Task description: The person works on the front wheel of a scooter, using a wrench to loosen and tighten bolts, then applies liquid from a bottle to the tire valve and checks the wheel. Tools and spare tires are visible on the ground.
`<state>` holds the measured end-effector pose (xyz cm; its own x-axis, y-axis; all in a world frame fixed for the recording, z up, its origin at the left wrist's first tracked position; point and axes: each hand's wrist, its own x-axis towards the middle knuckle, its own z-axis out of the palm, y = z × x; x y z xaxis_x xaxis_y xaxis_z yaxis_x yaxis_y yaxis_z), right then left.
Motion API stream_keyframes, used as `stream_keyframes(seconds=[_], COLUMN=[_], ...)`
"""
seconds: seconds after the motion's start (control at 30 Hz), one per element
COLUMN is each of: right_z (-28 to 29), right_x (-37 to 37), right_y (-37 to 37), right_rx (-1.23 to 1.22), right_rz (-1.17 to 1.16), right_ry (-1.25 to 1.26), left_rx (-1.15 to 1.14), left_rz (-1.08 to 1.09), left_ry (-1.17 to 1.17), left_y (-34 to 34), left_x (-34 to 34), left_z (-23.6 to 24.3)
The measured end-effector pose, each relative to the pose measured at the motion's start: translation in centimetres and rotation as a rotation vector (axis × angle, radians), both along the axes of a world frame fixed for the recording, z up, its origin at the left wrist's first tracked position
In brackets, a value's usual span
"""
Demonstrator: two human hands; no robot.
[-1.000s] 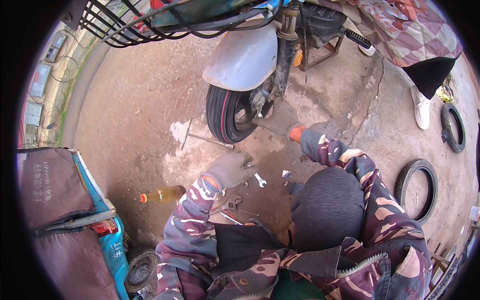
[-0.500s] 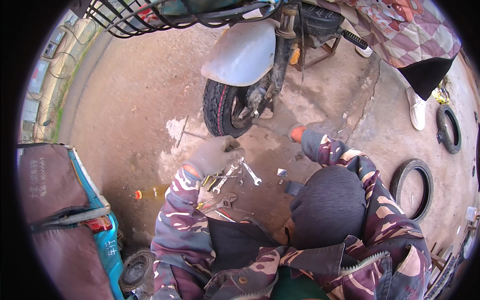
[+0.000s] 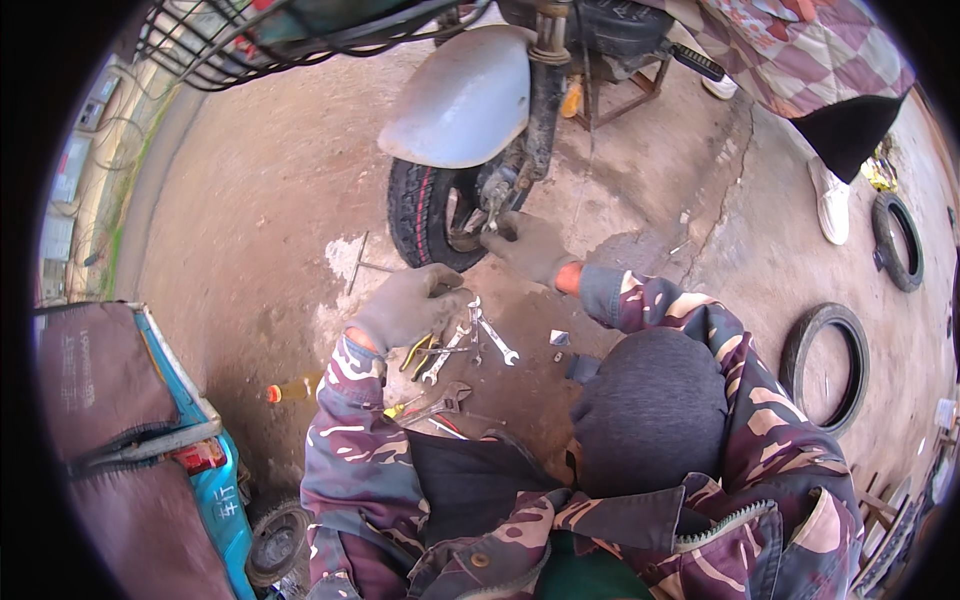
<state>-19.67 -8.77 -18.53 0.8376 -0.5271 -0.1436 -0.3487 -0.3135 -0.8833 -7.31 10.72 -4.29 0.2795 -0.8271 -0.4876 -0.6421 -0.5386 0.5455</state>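
My right hand [image 3: 532,248], in a grey glove, reaches to the hub of a scooter's front wheel [image 3: 418,215]. Its fingers are bent and pinched together just below the metal axle end [image 3: 494,192]; what lies between them is too small to make out. My left hand [image 3: 400,308], also gloved, hovers left of the tyre with loosely curled fingers and a gap at the thumb, nothing visible in it. Below it lie open-end wrenches [image 3: 490,332], yellow-handled pliers [image 3: 414,354] and an adjustable wrench [image 3: 440,402]. A T-handle wrench [image 3: 362,262] rests beyond it.
A white fender [image 3: 462,95] and black basket [image 3: 250,40] overhang the wheel. Two loose tyres [image 3: 793,368] lie at right, near a person's white shoe [image 3: 832,210]. A blue vehicle [image 3: 222,480] stands at lower left, beside a yellowish bottle [image 3: 298,388].
My right hand has shifted slightly up and left against the hub, its fingers more bent. My left hand has moved a little left. The view has shifted slightly.
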Motion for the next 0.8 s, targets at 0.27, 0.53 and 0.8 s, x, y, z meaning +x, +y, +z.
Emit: stream_keyframes(seconds=[0.27,0.53,0.8], right_z=[-2.5,-4.3,-3.9], right_x=[-2.0,-5.0,-3.6], right_y=[-1.3,-11.5,-13.5], right_rx=[0.114,-0.024,0.080], right_rz=[-0.024,-0.385,-0.250], right_ry=[0.005,0.158,0.028], left_rx=[0.019,-0.079,-0.066], left_rz=[0.034,0.159,0.218], left_ry=[0.025,0.161,0.085], left_y=[0.0,0.8,0.7], left_x=[0.2,0.4,0.4], left_z=[0.3,-0.3,-0.7])
